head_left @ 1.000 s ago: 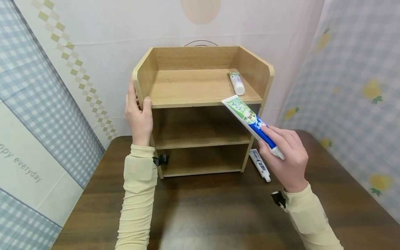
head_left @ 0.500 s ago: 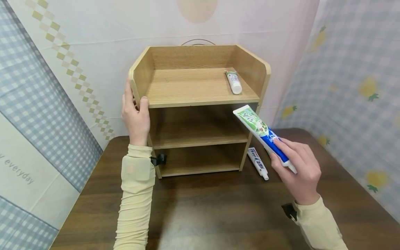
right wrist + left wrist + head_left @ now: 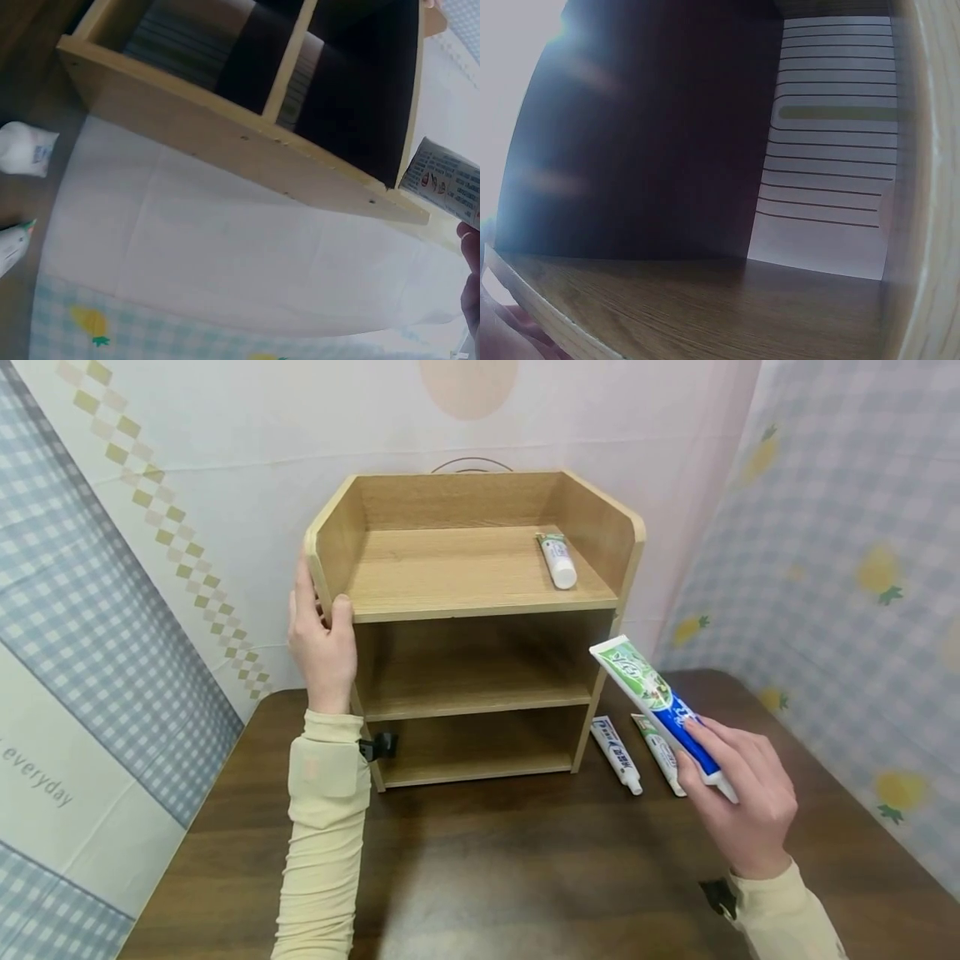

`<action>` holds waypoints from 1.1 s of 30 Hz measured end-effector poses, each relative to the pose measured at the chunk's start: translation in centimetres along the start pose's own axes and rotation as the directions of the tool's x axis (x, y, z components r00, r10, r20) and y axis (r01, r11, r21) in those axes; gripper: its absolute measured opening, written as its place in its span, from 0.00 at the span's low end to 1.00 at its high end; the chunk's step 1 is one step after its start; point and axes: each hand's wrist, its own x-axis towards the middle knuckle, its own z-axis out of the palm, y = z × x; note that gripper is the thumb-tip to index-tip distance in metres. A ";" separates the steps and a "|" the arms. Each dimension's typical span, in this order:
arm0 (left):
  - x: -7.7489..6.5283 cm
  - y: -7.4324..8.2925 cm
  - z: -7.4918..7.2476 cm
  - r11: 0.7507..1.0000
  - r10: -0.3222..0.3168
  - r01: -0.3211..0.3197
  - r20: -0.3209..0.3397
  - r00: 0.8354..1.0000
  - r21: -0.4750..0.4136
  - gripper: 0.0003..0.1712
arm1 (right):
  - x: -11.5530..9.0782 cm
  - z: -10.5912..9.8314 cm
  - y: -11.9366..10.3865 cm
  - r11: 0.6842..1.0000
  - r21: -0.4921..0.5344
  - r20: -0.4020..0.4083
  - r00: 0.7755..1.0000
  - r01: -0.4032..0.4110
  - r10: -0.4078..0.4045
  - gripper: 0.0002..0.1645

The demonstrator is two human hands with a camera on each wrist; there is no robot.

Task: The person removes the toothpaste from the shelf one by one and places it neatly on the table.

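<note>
A three-level wooden shelf [image 3: 480,607] stands on the dark table. My left hand [image 3: 324,652] grips its left side panel, thumb at the front edge and fingers along the outside. Between thumb and fingers, my right hand [image 3: 742,797] pinches a green-and-blue toothpaste tube [image 3: 651,693] by its cap end, held up right of the shelf with the flat end pointing up and left. The right wrist view shows the printed back of this toothpaste tube [image 3: 446,184] near the shelf's corner. A smaller white-capped tube [image 3: 557,562] lies on the top level, toward the right.
On the table right of the shelf lie a white-and-blue toothpaste tube [image 3: 617,756] and a green-and-white tube [image 3: 658,753], the latter partly behind the held one. A white cloth [image 3: 645,427] hangs behind, with a checked pineapple cloth [image 3: 840,610] at the right.
My right hand has moved right and down with the toothpaste tube, away from the shelf's top level. The green-and-white tube on the table has come into sight. My left hand keeps its grip.
</note>
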 end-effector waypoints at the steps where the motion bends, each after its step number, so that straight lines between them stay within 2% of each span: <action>1: 0.0 0.0 0.0 1.000 -0.005 0.005 -0.001 1.000 0.003 0.37 | -0.1 -0.1 0.1 1.000 -0.005 0.001 1.000 -0.002 0.002 0.23; 12: -0.2 -0.3 -0.2 1.000 -0.017 0.017 -0.010 1.000 0.013 0.37 | -1.7 -1.8 1.7 0.994 -0.098 -0.009 0.999 -0.049 0.048 0.23; 20: 0.0 -0.1 0.0 1.000 -0.005 0.005 0.007 1.000 0.025 0.37 | -3.3 -3.6 3.4 0.976 -0.153 -0.005 0.988 -0.154 0.155 0.22; 24: 0.1 -0.1 0.1 1.000 -0.006 0.006 0.021 1.000 0.013 0.37 | -3.9 -4.2 4.5 0.967 -0.197 0.025 0.985 -0.161 0.170 0.22; 28: 0.2 -0.2 0.0 1.000 -0.008 0.008 0.004 1.000 0.013 0.37 | -4.1 -4.6 5.9 0.956 -0.246 0.073 0.980 -0.161 0.183 0.22; 33: 0.2 -0.1 0.1 1.000 -0.002 0.002 0.002 1.000 0.029 0.37 | -5.1 -5.5 7.1 0.934 -0.307 0.141 0.962 -0.181 0.233 0.25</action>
